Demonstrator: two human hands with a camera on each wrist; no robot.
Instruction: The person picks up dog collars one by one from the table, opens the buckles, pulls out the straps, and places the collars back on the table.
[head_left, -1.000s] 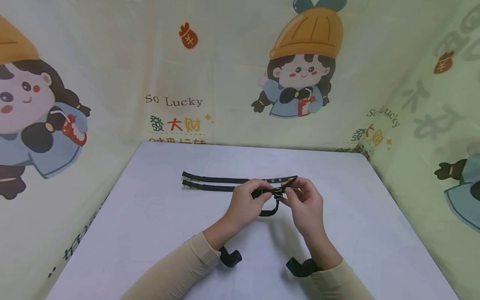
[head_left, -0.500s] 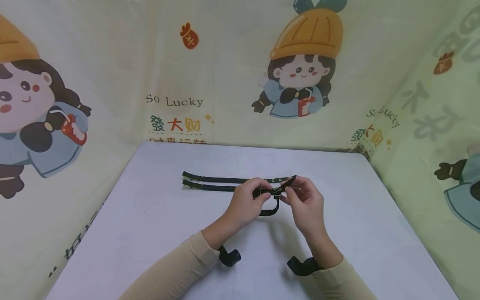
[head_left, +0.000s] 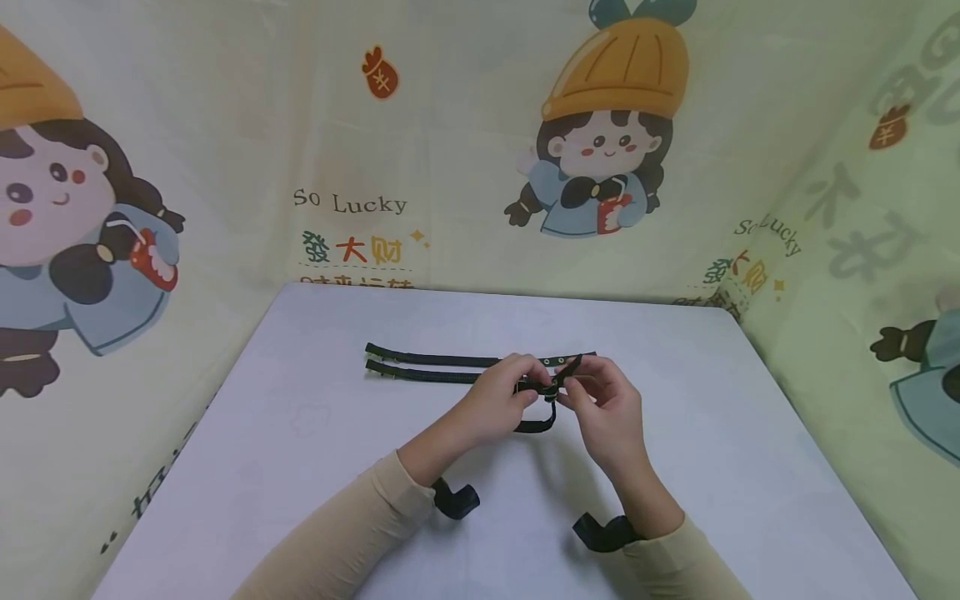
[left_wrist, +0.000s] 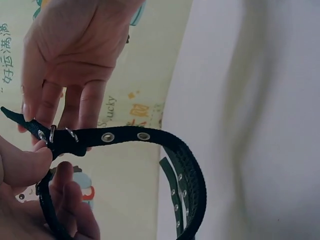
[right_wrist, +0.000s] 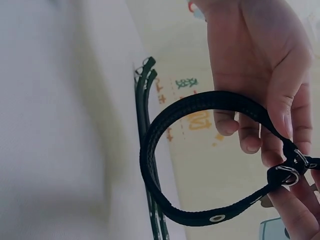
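Note:
A black collar (head_left: 534, 427), bent into a loop, is held above the table between both hands. My left hand (head_left: 491, 404) pinches it by the metal buckle (right_wrist: 300, 157), thumb on the strap. My right hand (head_left: 611, 417) pinches the pointed strap end (left_wrist: 14, 116) just past the buckle. Metal eyelets (left_wrist: 108, 137) dot the strap, and a metal ring (right_wrist: 289, 176) sits beside the buckle. In the head view, the fingers hide part of the buckle.
Two more black collars (head_left: 427, 360) lie straight and side by side on the white table (head_left: 330, 475), behind the hands. Black wrist mounts (head_left: 456, 500) hang under both wrists. A printed cloth (head_left: 465, 167) surrounds the table's back and sides.
Both hands have shifted slightly left with the looped collar. The pointed strap end has dropped a little and moved left. The two collars on the table have stayed put.

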